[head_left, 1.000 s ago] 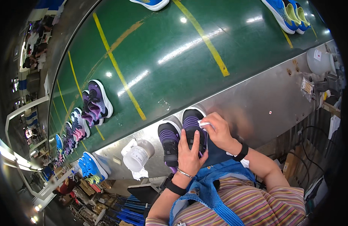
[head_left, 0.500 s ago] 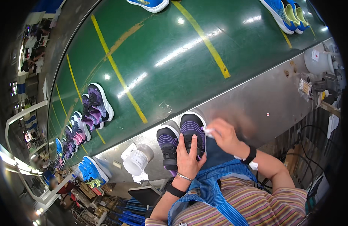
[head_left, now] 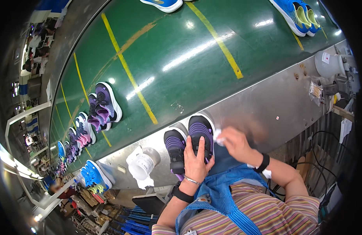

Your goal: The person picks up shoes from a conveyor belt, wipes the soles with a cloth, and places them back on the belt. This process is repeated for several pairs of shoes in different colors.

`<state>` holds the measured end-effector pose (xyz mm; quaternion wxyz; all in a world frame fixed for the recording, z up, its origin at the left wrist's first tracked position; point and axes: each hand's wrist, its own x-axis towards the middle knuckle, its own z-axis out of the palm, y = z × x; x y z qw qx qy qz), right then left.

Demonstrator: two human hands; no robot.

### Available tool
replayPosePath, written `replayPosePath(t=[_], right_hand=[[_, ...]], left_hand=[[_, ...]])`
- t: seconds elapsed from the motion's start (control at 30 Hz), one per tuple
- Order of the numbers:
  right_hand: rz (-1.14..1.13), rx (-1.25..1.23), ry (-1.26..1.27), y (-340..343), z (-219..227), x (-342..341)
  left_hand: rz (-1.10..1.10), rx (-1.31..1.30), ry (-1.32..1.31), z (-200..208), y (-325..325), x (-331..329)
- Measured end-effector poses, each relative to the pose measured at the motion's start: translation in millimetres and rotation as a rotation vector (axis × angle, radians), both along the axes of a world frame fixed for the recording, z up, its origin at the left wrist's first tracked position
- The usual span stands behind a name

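Two black sneakers with purple lines and white soles stand side by side at the metal ledge in front of me. My left hand (head_left: 196,162) lies over the right-hand sneaker (head_left: 201,127), fingers stretched along its top and thumb against its side. Left of it stands the other sneaker (head_left: 175,147), which my hand barely reaches. In the closed fingers of my right hand (head_left: 236,145) is a small white wad of cloth or tissue (head_left: 218,138), at the right edge of the sole; whether it touches is unclear.
A white tub (head_left: 142,166) with crumpled white cloth sits left of the sneakers, and blue sneakers (head_left: 96,176) stand farther left. Several shoe pairs ride the green conveyor belt (head_left: 169,86). A white round bottle (head_left: 329,62) and a bag of swabs (head_left: 316,92) are at the far right.
Shoes and yellow stripes on the belt have shifted slightly to the right. My right hand has moved a little right and down with the white wad. My left hand remains on the sneaker.
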<state>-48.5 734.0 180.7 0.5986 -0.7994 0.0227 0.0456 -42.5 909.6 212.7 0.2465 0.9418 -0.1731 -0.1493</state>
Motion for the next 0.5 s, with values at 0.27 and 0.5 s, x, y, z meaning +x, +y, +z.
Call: replayPosePath(t=[0.27,0.5], right_hand=[[0.265,-0.110,0.018,7.8,-8.1,-2.1],[0.029,0.029,0.402,-5.9,29.5,-45.6]], left_hand=[[0.020,-0.053,0.010,1.9,4.0,-2.8],[0.086,-0.282,-0.082,43.7,41.7,-25.7]])
